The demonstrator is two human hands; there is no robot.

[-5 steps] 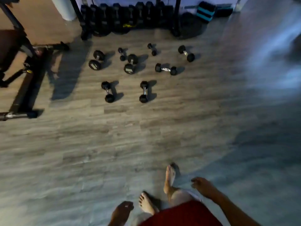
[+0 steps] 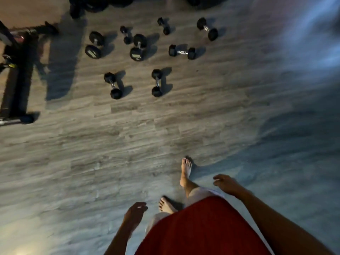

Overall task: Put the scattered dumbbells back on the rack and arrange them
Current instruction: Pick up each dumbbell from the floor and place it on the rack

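Observation:
Several black dumbbells lie scattered on the grey wood floor ahead of me. Nearest are two small hex dumbbells, one on the left (image 2: 113, 85) and one on the right (image 2: 157, 83). Behind them lie two big round-headed ones (image 2: 94, 44) (image 2: 138, 47), a hex one lying crosswise (image 2: 182, 52) and smaller ones (image 2: 207, 28) (image 2: 163, 26) (image 2: 126, 34). The rack (image 2: 92, 4) shows only as a dark strip at the top edge. My left hand (image 2: 135, 214) and my right hand (image 2: 225, 184) hang loosely at my sides, holding nothing, well short of the dumbbells.
A black weight bench frame (image 2: 16, 76) stands at the left, its foot bar (image 2: 16, 120) reaching onto the floor. My bare feet (image 2: 185, 170) (image 2: 166, 205) are on the planks below a red shirt. A wide stretch of floor lies between me and the dumbbells.
The view has tipped down and closed in: the dumbbells sit nearer and larger, most of the rack has slid out of the top. Both hands have risen higher in view, still holding nothing.

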